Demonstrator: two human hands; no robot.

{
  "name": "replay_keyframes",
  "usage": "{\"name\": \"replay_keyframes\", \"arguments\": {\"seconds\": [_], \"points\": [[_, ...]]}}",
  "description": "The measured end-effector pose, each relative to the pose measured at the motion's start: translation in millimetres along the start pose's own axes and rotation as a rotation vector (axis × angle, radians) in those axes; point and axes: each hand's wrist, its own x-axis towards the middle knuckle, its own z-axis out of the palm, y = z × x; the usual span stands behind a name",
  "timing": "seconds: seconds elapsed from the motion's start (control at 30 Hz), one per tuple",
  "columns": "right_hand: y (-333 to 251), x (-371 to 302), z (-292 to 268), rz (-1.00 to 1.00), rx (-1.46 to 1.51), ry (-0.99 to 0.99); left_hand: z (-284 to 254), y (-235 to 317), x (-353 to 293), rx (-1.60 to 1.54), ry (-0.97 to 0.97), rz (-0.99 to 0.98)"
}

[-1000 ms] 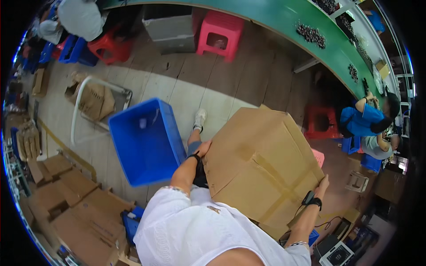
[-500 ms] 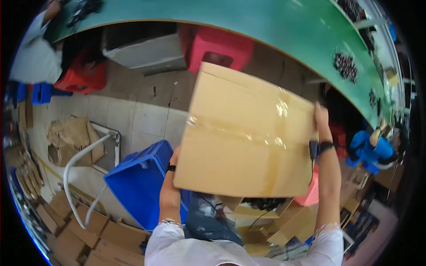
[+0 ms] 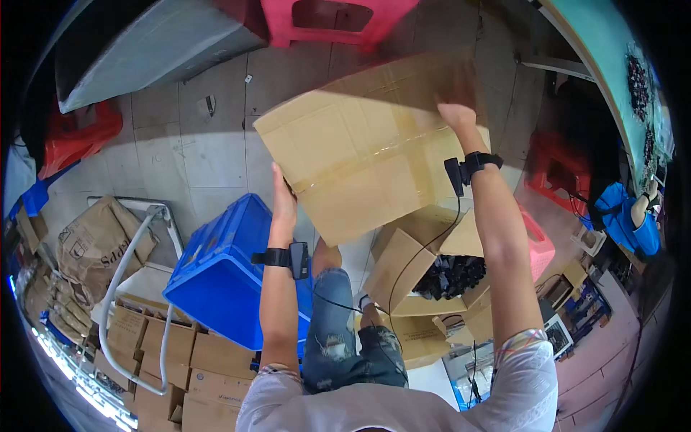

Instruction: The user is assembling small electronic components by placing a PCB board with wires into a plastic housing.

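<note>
A large tan cardboard box (image 3: 360, 155), taped across its face, is tilted in front of me between both hands. My left hand (image 3: 283, 200) holds its left edge, thumb side up, with the fingers partly hidden behind the cardboard. At the upper right edge is my right hand (image 3: 459, 104), its fingers smeared by motion against the box. Just below stands an open cardboard box (image 3: 399, 266) with many small black parts (image 3: 450, 277) inside. A blue plastic bin (image 3: 216, 288) lies tipped beside my left forearm.
A white tubular metal frame (image 3: 108, 309) stands left of the bin, by a brown sack (image 3: 97, 241). Stacked cartons (image 3: 209, 392) fill the lower left. A pink stool (image 3: 320, 29) is ahead, a red stool (image 3: 558, 169) to the right, beside a green table (image 3: 594, 36). A person in blue (image 3: 626, 216) is far right.
The box has turned and tilted, its left edge moving away from me. My right hand has shifted up and left with it. The open box of black parts now shows more fully.
</note>
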Motion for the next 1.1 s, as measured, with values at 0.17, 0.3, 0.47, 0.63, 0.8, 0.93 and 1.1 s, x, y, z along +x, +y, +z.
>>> {"name": "replay_keyframes", "arguments": {"seconds": [0.17,0.3,0.47,0.63,0.8,0.93,1.1], "points": [[49.9,-19.9,-18.6,0.392,-0.024,-0.255,8.4,-15.8,28.8,0.705,0.164,0.496],[39.9,-58.0,-34.4,0.889,0.355,-0.423,12.0,23.0,53.0,1.024,0.171,0.676],[22.6,-83.1,-37.2,0.908,0.662,-0.276,50.3,96.6,100.3,1.256,0.121,0.635],[20.9,-86.0,-38.3,0.896,0.656,-0.269,41.8,85.5,126.6,1.277,0.193,0.843],[-7.7,-51.0,-19.2,0.724,0.506,-0.308,-51.0,198.8,195.7,1.692,-0.159,0.482],[3.5,-91.3,-46.0,1.005,0.524,-0.364,29.2,95.4,132.3,1.85,0.423,0.815],[-18.8,-217.2,-47.7,0.692,0.578,0.068,11.8,-18.7,13.1,2.039,-0.118,1.375]]}}
